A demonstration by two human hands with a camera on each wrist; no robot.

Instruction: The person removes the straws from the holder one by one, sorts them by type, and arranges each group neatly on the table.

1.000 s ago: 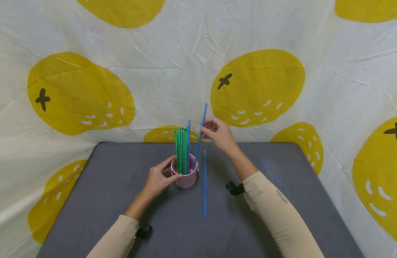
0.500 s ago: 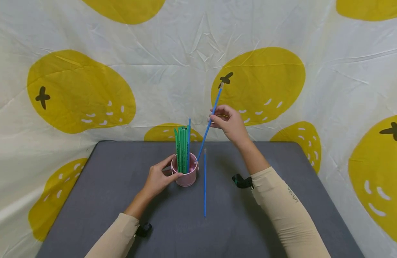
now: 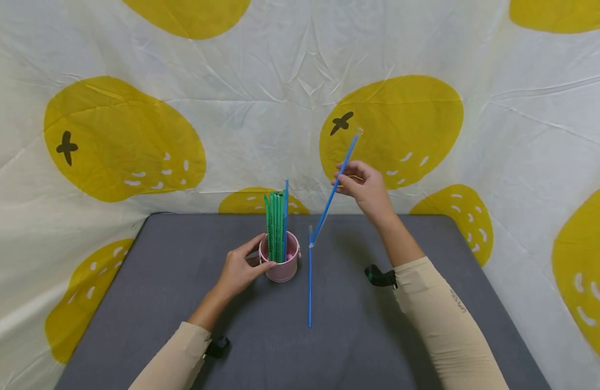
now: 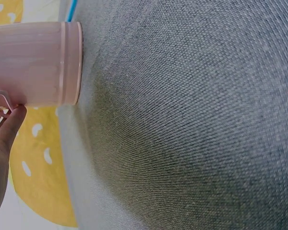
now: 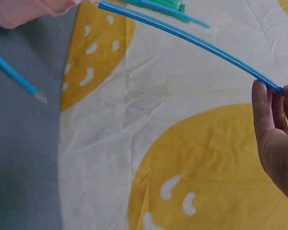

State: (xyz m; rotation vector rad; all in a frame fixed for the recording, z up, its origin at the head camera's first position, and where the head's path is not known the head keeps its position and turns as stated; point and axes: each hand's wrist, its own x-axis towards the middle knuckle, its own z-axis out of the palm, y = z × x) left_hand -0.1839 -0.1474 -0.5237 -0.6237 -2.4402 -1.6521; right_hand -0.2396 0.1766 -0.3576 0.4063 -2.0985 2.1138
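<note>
A small pink bucket (image 3: 282, 272) stands on the table, holding several green straws (image 3: 275, 227) and a blue straw (image 3: 286, 208). My left hand (image 3: 239, 272) grips the bucket's left side, thumb at the front and fingers behind; in the left wrist view a fingertip touches it by the handle. My right hand (image 3: 368, 189) pinches another blue straw (image 5: 192, 40), which seems to sit in a clear wrapper. This straw slants in the air to the right of the bucket, its lower end over a blue straw (image 3: 310, 292) lying lengthwise on the table.
The dark grey table (image 3: 183, 244) runs back to a white curtain (image 3: 261, 130) with large yellow fruit prints. Black wrist straps show at both sleeves. The lying straw is just right of the bucket.
My right hand has drawn the blue straw up out of the bucket and moved it to the right. My left hand stays on the bucket.
</note>
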